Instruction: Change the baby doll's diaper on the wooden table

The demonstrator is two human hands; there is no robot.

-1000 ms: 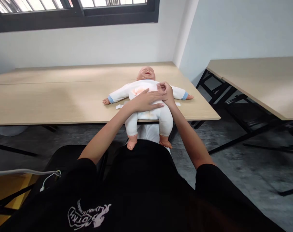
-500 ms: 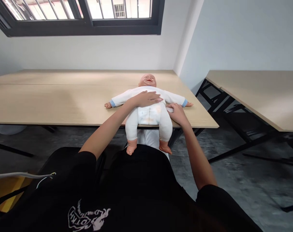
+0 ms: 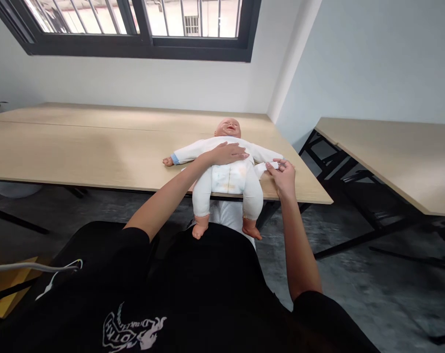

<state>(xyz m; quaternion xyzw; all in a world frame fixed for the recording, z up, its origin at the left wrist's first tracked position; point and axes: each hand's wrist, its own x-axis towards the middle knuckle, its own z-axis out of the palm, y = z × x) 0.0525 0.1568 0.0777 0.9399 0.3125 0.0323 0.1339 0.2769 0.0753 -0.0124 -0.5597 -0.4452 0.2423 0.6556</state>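
Note:
A baby doll (image 3: 230, 128) in a white top with blue cuffs lies on its back at the table's front edge, its legs hanging over. Between its legs shows a white diaper (image 3: 228, 177) with faint coloured prints. My left hand (image 3: 230, 153) rests flat across the doll's belly, fingers stretched out. Out to the doll's side, my right hand (image 3: 284, 175) pinches a white diaper tab (image 3: 269, 166), which is drawn out from the hip. The doll's hand on that side is hidden behind my fingers.
The doll lies on a light wooden table (image 3: 134, 157) below a barred window (image 3: 196, 46). Another wooden table (image 3: 391, 162) stands to the right across a gap, with dark metal legs below. A grey cable (image 3: 31, 267) runs in at lower left.
My right hand has moved right and outward from the doll's hip, pulling the white diaper tab out with it. My left hand stays on the belly. The camera view has shifted slightly.

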